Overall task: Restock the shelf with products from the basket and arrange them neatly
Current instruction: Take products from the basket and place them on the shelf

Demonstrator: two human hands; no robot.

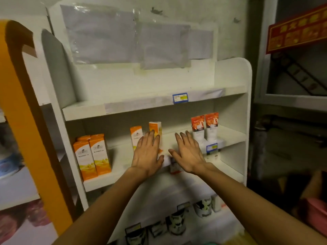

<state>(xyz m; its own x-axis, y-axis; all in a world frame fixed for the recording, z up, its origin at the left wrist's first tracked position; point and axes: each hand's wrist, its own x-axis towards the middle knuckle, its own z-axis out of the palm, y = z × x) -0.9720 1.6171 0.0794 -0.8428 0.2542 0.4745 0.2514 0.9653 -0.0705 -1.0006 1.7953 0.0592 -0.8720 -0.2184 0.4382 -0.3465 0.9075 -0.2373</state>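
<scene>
Hands reach side by side to the middle shelf (99,181) at frame centre, both flat with fingers straight and holding nothing. Left hand (147,152) lies against a tall orange-and-white box (156,129), which stands just behind its fingertips, beside another box (136,135). Right hand (188,153) hovers left of two orange-topped tubes (205,127). Four orange cartons (92,156) stand at centre left
</scene>
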